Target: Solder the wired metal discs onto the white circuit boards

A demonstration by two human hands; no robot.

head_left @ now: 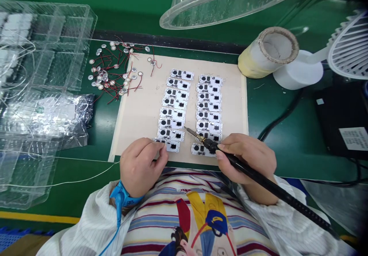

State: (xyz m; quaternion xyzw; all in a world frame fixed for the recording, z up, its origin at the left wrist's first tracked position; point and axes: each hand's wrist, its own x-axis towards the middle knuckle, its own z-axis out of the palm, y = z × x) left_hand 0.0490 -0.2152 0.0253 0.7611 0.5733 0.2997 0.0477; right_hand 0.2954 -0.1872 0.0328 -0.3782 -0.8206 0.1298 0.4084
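My right hand (247, 158) is wrapped round the black handle of a soldering iron (238, 164). Its metal tip points up and left, into the gap between two columns of small white circuit boards (174, 123). At the lower end of the left column, my left hand (143, 164) is closed in a pinch. A thin solder wire (94, 176) runs from the left into this hand; its end at the fingertips is too fine to make out. A blue wrist strap (123, 198) circles my left wrist. The boards lie on a beige sheet (140, 110).
Small round discs with red wires (105, 77) lie heaped at the back left. Clear divided trays (69, 37) and a silvery bag (77, 118) are on the left. A clear hood (230, 6) hangs above. A cardboard tube (255, 56), white fan (349, 45) and black box (342, 114) stand right.
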